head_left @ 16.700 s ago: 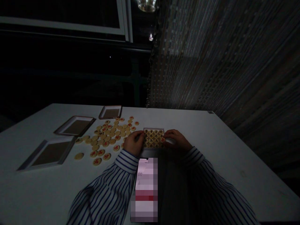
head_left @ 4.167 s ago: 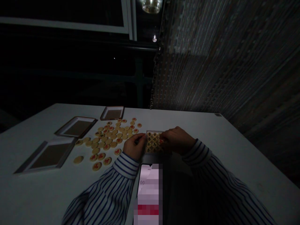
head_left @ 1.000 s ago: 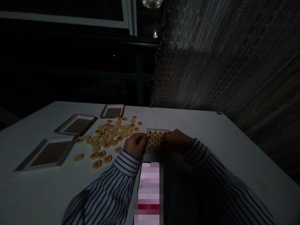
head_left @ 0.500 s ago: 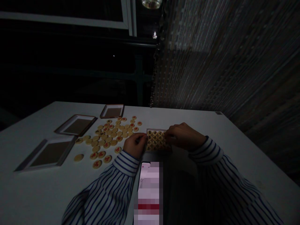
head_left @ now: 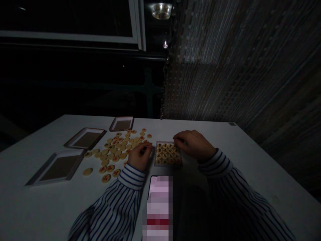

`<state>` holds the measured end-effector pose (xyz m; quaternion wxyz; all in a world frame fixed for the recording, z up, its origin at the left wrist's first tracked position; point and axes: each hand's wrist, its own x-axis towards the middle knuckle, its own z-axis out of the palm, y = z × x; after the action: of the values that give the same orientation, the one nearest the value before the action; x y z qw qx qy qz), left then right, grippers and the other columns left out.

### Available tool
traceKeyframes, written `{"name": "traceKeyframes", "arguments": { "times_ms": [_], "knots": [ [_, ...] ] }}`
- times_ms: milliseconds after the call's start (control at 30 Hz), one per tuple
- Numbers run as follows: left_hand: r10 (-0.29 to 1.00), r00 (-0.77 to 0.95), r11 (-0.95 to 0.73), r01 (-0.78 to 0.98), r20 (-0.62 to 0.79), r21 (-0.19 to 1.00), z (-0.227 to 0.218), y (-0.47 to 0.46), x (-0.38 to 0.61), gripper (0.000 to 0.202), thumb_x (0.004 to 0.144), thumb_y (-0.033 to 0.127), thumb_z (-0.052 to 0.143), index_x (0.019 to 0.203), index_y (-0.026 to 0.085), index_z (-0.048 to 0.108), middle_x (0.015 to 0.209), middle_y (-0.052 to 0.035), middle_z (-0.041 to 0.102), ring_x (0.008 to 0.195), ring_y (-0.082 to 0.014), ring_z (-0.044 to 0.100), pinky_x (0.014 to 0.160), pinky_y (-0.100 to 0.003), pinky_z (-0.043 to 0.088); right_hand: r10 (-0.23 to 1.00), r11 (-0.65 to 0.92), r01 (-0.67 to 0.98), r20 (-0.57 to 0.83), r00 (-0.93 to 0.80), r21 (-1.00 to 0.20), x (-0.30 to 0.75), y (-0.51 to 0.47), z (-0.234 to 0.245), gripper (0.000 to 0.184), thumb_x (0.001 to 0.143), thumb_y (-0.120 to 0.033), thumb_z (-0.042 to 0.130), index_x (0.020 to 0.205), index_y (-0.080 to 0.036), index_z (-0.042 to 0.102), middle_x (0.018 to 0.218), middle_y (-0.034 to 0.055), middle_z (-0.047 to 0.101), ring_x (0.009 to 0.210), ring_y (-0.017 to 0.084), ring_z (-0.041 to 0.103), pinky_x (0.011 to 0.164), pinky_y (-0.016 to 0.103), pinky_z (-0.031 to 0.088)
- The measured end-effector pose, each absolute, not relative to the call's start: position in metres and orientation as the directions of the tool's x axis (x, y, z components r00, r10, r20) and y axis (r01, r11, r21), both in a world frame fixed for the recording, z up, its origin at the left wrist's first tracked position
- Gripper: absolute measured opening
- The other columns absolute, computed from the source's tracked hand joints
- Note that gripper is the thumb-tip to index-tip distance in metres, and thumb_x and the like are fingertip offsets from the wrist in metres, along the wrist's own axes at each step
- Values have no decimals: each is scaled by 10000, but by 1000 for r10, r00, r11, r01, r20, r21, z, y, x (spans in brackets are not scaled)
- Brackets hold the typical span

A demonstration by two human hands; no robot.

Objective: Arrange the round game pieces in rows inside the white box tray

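A small open box holds rows of round Chinese chess pieces, mostly with black characters; a reddish one shows in the front row. My right hand is closed at the box's far right corner, thumb and fingertips near a piece there. Whether it grips anything is hidden. Just left of the box, my left hand is curled with thumb and forefinger together; what lies inside the fingers is too dark to make out. Loose chess pieces, some plain side up and some with red or black characters, spread beyond and left of it.
Three shallow, open trays or lids with brownish bottoms stand at the left and back of the white table. A phone with a lit, blurred screen lies in front of the box. A bead curtain hangs behind the table.
My left hand has drawn a little left, away from the box. The right hand has shifted off the pieces toward the far right corner, uncovering more of them. The view has tilted up slightly.
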<state>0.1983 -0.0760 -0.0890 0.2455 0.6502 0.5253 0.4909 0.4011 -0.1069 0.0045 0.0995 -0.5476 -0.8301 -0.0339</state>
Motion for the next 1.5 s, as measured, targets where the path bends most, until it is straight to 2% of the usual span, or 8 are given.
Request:
{"name": "traceKeyframes", "arguments": {
  "times_ms": [267, 500, 700, 867, 1000, 1167, 1500],
  "knots": [
    [941, -67, -276, 417, 332, 866, -76, -81, 180, 335, 683, 424, 532, 839, 153, 651, 837, -65, 668, 731, -170, 605, 676, -285, 476, 919, 351, 922, 250, -304, -167, 398, -113, 13, 301, 833, -274, 359, 1000, -187, 594, 983, 39, 628, 919, 167, 538, 815, 273, 341],
    [939, -70, -259, 504, 338, 824, -59, -92, 149, 337, 680, 449, 530, 825, 169, 650, 837, -54, 665, 707, -172, 608, 627, -272, 487, 885, 417, 884, 319, -341, -213, 391, -116, 11, 295, 831, -270, 360, 985, -190, 599, 970, 27, 630, 893, 150, 545, 800, 258, 367],
    [936, 13, -278, 641, 351, 716, -55, -94, 116, 348, 714, 439, 488, 864, 160, 633, 925, -68, 648, 783, -187, 605, 689, -301, 491, 876, 454, 856, 299, -378, -248, 375, -118, 9, 290, 820, -262, 382, 980, -179, 609, 960, 44, 632, 887, 159, 547, 800, 270, 375],
    [873, 201, -422, 768, 444, 482, -55, -95, 101, 323, 755, 390, 448, 883, 152, 624, 935, -84, 641, 899, -210, 572, 808, -355, 449, 854, 506, 831, 270, -445, -230, 360, -110, 4, 279, 814, -258, 395, 949, -174, 624, 925, 52, 637, 870, 161, 552, 789, 262, 377],
    [849, 326, -475, 814, 415, 333, -63, -94, 99, 277, 754, 337, 465, 887, 165, 635, 953, -93, 632, 913, -219, 563, 835, -381, 429, 835, 544, 817, 213, -507, -191, 345, -102, -1, 269, 812, -262, 400, 935, -184, 627, 921, 51, 639, 878, 160, 550, 786, 255, 368],
    [873, 318, -427, 864, 369, 265, -81, -91, 106, 327, 715, 345, 518, 968, 165, 623, 1055, -114, 598, 981, -248, 532, 857, -395, 413, 821, 570, 805, 156, -549, -162, 325, -92, -12, 261, 803, -258, 403, 927, -196, 623, 918, 44, 641, 877, 165, 555, 776, 260, 364],
    [854, 357, -458, 861, 380, 220, -106, -84, 118, 287, 699, 387, 540, 878, 189, 646, 1047, -107, 598, 970, -267, 522, 836, -433, 408, 838, 545, 828, 48, -544, -131, 297, -82, -30, 278, 804, -251, 384, 947, -202, 618, 977, 59, 624, 944, 181, 531, 806, 289, 341]
  ]
}}
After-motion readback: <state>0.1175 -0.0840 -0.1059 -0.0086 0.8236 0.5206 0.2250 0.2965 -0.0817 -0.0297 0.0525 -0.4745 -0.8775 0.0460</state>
